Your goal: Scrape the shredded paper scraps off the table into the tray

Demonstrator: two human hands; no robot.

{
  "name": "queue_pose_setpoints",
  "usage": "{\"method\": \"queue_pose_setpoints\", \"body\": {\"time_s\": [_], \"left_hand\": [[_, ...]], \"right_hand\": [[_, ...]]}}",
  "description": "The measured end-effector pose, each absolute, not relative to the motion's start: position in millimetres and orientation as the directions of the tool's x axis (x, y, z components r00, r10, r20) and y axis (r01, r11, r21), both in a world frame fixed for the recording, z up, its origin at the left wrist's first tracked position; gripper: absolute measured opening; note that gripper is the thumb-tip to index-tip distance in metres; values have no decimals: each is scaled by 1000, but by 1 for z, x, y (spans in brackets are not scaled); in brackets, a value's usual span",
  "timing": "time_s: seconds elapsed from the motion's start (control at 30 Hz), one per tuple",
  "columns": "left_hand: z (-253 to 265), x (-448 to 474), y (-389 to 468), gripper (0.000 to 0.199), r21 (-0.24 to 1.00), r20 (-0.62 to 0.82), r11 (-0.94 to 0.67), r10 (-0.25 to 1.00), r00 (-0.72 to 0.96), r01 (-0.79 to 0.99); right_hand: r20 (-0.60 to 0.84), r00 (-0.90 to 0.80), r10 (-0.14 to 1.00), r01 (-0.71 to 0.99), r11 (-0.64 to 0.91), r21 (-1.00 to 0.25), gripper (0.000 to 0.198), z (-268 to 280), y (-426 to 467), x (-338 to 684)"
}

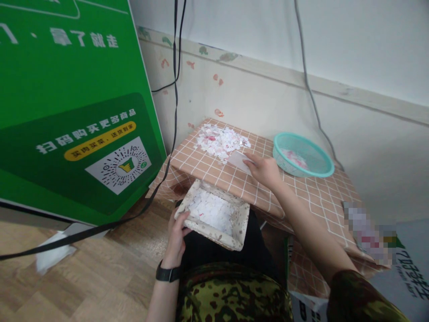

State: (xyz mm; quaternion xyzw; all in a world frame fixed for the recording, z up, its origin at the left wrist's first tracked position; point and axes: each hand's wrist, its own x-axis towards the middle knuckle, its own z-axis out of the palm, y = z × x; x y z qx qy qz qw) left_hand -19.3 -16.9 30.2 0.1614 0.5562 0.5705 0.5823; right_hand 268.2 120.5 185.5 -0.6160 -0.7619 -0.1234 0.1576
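Note:
My left hand [177, 235] grips the near left corner of a patterned fabric-lined basket [234, 241], held below the table's front edge. White paper scraps [211, 208] with a few red bits lie inside it. On the table, my right hand [264, 169] pinches a flat pale card [239, 161]. The card's far left edge meets a spread pile of paper scraps [219, 139], mostly white with some pink and red. What the card is made of I cannot tell.
A turquoise plastic strainer basket [303, 154] with pinkish-white contents stands on the checked tablecloth [308, 205], right of my hand. The green machine [67, 89] rises at left. Black cables [176, 89] hang before the wall. A blurred-out item [367, 232] lies at the table's right edge.

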Motion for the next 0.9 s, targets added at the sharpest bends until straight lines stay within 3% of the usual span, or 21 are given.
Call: {"method": "queue_pose_setpoints", "body": {"time_s": [0.37, 0.7, 0.9], "left_hand": [[29, -19, -17, 53, 823, -458, 289, 848, -268, -490], [29, -18, -18, 50, 828, -445, 280, 856, -265, -486], [31, -19, -18, 51, 826, -452, 286, 851, -267, -487]], "right_hand": [[454, -228, 862, 940, 315, -127, 39, 186, 134, 271], [425, -230, 875, 958, 281, -60, 37, 186, 140, 264], [420, -262, 869, 937, 333, -106, 35, 184, 148, 258]]}}
